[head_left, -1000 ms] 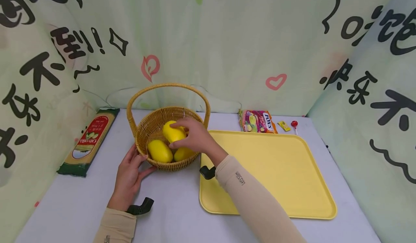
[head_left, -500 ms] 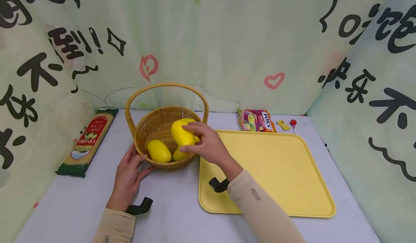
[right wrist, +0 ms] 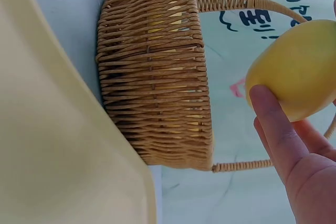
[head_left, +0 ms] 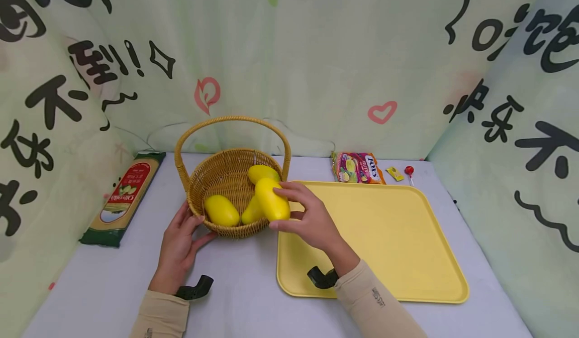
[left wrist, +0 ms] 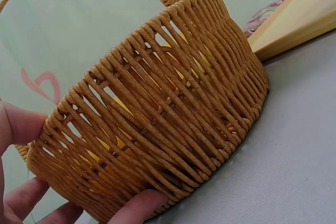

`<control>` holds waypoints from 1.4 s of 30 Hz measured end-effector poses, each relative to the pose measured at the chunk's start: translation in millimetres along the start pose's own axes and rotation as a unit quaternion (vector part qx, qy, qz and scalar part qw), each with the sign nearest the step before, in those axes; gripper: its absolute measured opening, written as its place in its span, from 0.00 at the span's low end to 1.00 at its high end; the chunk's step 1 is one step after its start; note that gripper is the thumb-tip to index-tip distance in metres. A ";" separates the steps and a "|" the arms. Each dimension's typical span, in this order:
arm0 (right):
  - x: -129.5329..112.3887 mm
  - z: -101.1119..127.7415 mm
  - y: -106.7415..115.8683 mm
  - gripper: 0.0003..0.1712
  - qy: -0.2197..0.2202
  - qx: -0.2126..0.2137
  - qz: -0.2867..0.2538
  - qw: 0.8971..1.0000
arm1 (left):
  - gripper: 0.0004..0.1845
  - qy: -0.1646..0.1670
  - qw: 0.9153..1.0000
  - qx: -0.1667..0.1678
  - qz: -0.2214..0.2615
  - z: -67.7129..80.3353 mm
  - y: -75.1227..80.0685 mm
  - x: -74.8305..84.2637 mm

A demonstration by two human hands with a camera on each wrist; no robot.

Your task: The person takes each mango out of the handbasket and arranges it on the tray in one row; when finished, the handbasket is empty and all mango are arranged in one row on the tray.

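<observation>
My right hand (head_left: 314,222) holds a yellow mango (head_left: 273,200) between thumb and fingers, over the right rim of the wicker basket (head_left: 237,231). In the right wrist view that mango (right wrist: 296,69) is above the basket's rim, with fingertips against its skin. Inside the basket lie three more: a mango (head_left: 221,210) at the left, a second mango (head_left: 263,173) at the back right, and another mango (head_left: 252,211) partly hidden behind the held one. My left hand (head_left: 176,250) grips the basket's front left side. The left wrist view shows its fingers spread around the woven wall (left wrist: 157,108).
A yellow tray (head_left: 371,242) lies right of the basket, partly under my right arm. Behind it are a candy bag (head_left: 359,168), a small yellow wrapped candy (head_left: 395,174) and a red lollipop (head_left: 409,171). A green-ended packet (head_left: 124,197) lies at the left. Printed curtains surround the table.
My right hand has moved the mango up and right, from inside the basket to over its right rim, uncovering the mango behind. The left hand and basket stay in place.
</observation>
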State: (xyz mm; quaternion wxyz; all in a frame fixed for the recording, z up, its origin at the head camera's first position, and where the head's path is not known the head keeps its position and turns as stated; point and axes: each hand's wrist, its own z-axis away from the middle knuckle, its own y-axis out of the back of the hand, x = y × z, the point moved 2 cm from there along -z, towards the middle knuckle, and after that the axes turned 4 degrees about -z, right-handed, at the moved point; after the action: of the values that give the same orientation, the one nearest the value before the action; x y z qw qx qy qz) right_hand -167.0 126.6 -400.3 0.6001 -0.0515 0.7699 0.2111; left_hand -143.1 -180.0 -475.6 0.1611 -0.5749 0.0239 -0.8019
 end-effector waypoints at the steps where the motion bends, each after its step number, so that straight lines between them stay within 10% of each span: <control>1: 0.9 2.4 1.1 0.38 0.001 0.002 -0.006 1.000 | 0.40 0.000 1.000 0.000 -0.001 0.0 0.0 -0.2; 24: 2.1 33.9 28.2 0.39 -0.004 0.071 -0.088 0.994 | 0.39 -0.004 1.000 0.003 -0.009 0.8 -1.2 -0.8; 42: 29.2 30.0 46.8 0.37 -0.075 0.131 -0.043 0.988 | 0.39 0.000 1.000 0.005 -0.004 0.6 -0.8 -0.2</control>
State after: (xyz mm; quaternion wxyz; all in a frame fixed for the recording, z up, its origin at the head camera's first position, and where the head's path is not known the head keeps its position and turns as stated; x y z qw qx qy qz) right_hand -163.5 185.6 -421.4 0.6660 0.0103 0.7410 0.0856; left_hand -142.7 -179.0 -475.4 0.1608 -0.5744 0.0170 -0.8024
